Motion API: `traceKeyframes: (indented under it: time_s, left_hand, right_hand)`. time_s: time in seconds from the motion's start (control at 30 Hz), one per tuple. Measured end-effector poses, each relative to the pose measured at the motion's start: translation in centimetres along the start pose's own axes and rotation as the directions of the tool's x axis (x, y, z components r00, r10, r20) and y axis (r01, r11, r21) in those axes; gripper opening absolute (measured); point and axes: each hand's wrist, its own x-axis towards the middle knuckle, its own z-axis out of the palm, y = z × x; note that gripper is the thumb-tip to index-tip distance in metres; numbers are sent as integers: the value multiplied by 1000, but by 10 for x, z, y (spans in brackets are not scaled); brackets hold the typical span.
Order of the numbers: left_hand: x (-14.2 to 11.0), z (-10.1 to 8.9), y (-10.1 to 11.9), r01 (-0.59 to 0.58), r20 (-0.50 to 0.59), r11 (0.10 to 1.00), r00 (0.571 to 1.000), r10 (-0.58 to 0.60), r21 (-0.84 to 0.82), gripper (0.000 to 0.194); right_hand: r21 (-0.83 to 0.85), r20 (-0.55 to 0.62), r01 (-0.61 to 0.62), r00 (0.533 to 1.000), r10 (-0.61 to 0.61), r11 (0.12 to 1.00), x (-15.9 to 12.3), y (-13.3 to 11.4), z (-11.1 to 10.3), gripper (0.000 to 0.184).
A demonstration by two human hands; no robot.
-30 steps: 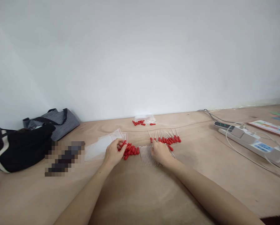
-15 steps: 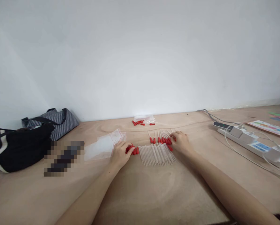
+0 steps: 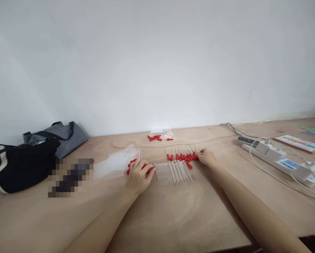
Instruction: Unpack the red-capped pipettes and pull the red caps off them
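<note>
My left hand (image 3: 139,173) lies over a heap of loose red rubber bulbs (image 3: 131,162), fingers spread and curled on top of them, beside a row of clear glass pipette tubes (image 3: 174,173). Behind the tubes lies a row of pipettes with red bulbs fitted (image 3: 182,155). My right hand (image 3: 206,156) rests at the right end of that row, its fingers bent against the red bulbs. A clear zip bag with a red edge (image 3: 115,163) lies just left of my left hand.
A black and striped bag (image 3: 23,160) and a grey striped bag (image 3: 65,135) stand at the left. A small bag with more red bulbs (image 3: 160,135) lies near the wall. White power strips with cables (image 3: 278,160) and a coloured card (image 3: 300,143) sit at the right.
My right hand left the clear tubes and moved back and right to the end of the row of bulbed pipettes. My left hand slid over the red bulb heap, covering most of it.
</note>
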Motion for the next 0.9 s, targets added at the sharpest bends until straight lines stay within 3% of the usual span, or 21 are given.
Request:
traceKeyframes:
  time_s: [0.33,0.57,0.73,0.9]
  left_hand:
    - [-2,1,4,-38,12,999,999,38,-11,14]
    - [-5,5,16,-68,24,995,997,70,-72,13]
    - [-2,12,27,-41,-13,993,999,40,-108,18]
    - [3,14,40,-55,21,986,998,58,-157,27]
  right_hand:
    - [247,41,-58,998,49,967,2,-4,-5,19]
    - [587,91,26,991,-98,810,-39,-29,-6,20]
    - [725,204,38,942,-267,688,-83,-61,-7,20]
    - [843,290,15,829,-478,538,-109,-77,-10,24]
